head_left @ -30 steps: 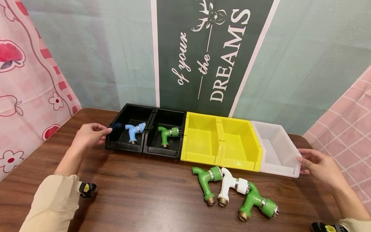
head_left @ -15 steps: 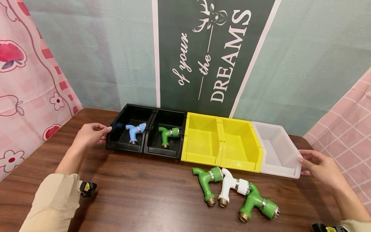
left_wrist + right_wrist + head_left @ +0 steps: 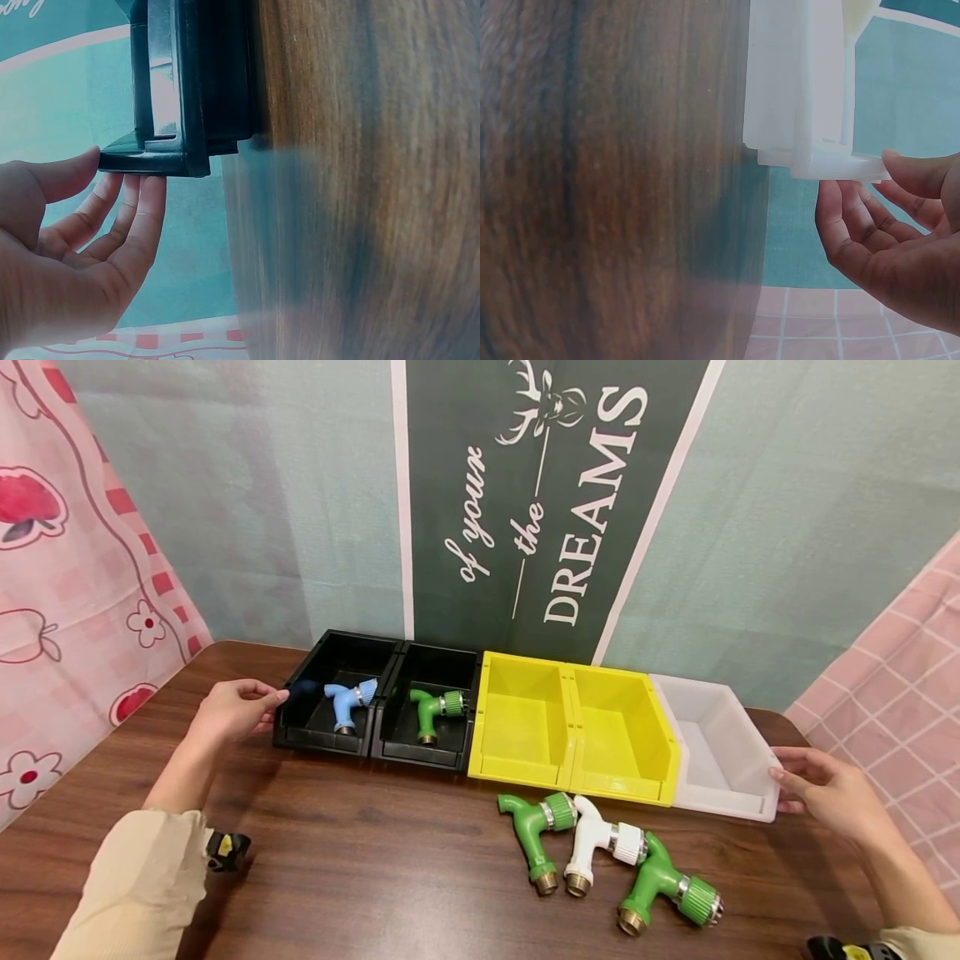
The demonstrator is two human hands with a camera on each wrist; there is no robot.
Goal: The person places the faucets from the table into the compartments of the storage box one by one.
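Observation:
My left hand (image 3: 232, 710) pinches the outer side rim of the leftmost black bin (image 3: 318, 747); in the left wrist view its thumb meets the rim and its fingers lie against the outer wall. At the row's other end my right hand (image 3: 832, 787) grips the side rim of the white bin (image 3: 722, 795) likewise. A blue faucet (image 3: 344, 703) lies in the left black bin, a green faucet (image 3: 427, 714) in the second black bin (image 3: 444, 658). Two yellow bins (image 3: 521, 772) with bare floors stand between the black and white ones.
In front of the yellow bins lie a green faucet (image 3: 529, 835), a white faucet (image 3: 592, 837) and another green faucet (image 3: 657, 878) on the brown wooden table (image 3: 360, 860). A printed curtain (image 3: 337, 485) hangs right behind the bins. Pink cloths (image 3: 75, 568) hang at both sides.

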